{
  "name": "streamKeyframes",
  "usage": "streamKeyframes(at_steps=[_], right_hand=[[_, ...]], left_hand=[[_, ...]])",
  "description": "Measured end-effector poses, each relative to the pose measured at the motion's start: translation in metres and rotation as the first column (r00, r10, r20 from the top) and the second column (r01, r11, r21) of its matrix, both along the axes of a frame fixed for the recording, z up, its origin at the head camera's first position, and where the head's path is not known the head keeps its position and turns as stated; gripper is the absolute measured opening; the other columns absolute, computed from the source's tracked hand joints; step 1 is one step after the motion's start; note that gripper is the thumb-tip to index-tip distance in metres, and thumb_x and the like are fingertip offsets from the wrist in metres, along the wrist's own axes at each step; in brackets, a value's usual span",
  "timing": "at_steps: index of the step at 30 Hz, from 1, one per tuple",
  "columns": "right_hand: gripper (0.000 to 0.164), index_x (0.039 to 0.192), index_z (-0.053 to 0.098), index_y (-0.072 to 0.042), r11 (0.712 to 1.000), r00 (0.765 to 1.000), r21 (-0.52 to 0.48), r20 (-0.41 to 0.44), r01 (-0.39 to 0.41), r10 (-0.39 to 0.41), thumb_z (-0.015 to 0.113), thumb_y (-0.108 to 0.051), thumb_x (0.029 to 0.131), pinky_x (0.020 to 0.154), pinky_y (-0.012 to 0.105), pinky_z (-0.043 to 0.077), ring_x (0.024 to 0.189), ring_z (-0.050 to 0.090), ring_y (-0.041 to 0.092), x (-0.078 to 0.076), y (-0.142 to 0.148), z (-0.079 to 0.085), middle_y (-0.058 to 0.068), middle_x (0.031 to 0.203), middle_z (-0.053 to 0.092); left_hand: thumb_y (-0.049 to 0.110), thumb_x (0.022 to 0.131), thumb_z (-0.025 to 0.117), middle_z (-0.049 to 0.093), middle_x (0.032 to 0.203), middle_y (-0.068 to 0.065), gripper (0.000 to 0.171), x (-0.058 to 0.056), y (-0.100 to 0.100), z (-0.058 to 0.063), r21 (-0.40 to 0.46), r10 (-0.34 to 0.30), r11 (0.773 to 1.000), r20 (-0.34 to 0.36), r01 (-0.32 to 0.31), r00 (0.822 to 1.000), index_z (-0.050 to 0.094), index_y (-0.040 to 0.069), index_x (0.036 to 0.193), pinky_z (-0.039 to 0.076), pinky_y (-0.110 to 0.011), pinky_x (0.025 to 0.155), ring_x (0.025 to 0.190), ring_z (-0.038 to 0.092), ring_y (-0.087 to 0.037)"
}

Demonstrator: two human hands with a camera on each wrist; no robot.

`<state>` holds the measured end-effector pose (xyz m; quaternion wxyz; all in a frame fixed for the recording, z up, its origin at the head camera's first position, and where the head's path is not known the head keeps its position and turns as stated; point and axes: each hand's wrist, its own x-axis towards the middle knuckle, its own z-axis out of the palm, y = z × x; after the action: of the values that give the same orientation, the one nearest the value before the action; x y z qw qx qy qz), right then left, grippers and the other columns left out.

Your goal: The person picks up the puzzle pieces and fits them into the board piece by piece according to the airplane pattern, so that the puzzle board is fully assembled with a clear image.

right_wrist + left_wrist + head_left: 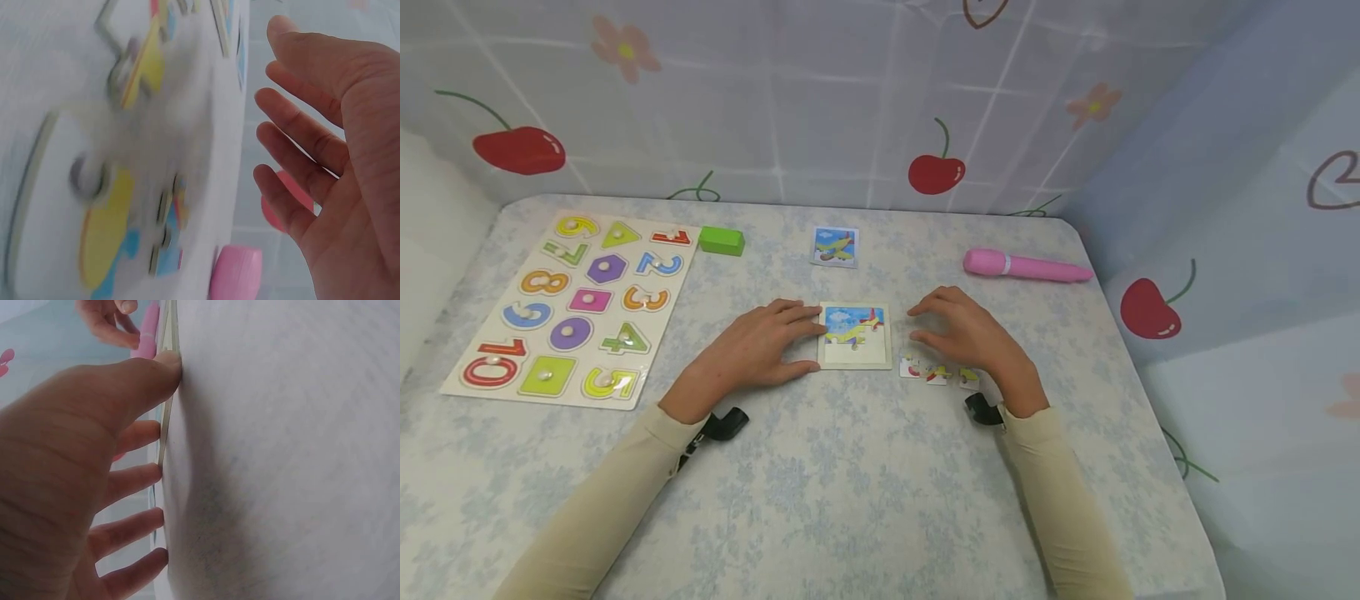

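A square puzzle board (854, 365) lies on the table, partly filled with pieces of a yellow airplane on a blue sky. My left hand (767, 342) rests at its left side, fingers fairly straight; the thumb (164, 365) touches the board's edge. To the right of the board, my right hand (966, 333) hovers with its fingers apart, holding nothing. Below that hand lie several loose puzzle pieces (937, 375); a yellow, white and blue puzzle piece (109, 231) shows large and blurred in the right wrist view.
Behind the board lies a small airplane picture card (835, 247). A pink stick-like object (1026, 265) lies at the back right. On the left are a number-and-shape peg board (580, 308) and a green block (722, 242). A patterned curtain (820, 100) hangs behind the table.
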<state>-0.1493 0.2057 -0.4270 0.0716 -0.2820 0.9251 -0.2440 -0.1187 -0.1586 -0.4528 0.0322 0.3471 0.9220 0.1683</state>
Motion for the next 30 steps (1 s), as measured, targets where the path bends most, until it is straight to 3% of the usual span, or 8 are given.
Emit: streamKeyframes(at_steps=[17,30], right_hand=[[0.037,0.132,0.076,-0.008,0.994,0.993,0.046,0.064,0.098,-0.101,0.083,-0.02,0.097,0.111,0.052,0.049,0.129,0.057,0.03,0.009,0.049,-0.002,0.012,0.134,0.066],[0.038,0.132,0.075,-0.005,0.995,0.993,0.035,0.069,0.098,-0.1,0.084,-0.017,0.096,0.11,0.054,0.049,0.127,0.059,0.033,0.015,0.074,-0.009,0.013,0.13,0.068]], left_hand=[[0.049,0.097,0.08,0.055,0.161,-0.01,0.061,0.0,0.0,0.0,0.002,0.002,1.0,-0.002,-0.002,1.0,0.07,0.016,0.146,0.048,-0.061,0.113,0.15,0.047,-0.038],[0.048,0.096,0.08,0.055,0.161,-0.011,0.061,0.0,0.0,0.001,0.0,0.004,1.0,-0.002,-0.004,1.0,0.069,0.015,0.146,0.047,-0.06,0.114,0.15,0.047,-0.038]])
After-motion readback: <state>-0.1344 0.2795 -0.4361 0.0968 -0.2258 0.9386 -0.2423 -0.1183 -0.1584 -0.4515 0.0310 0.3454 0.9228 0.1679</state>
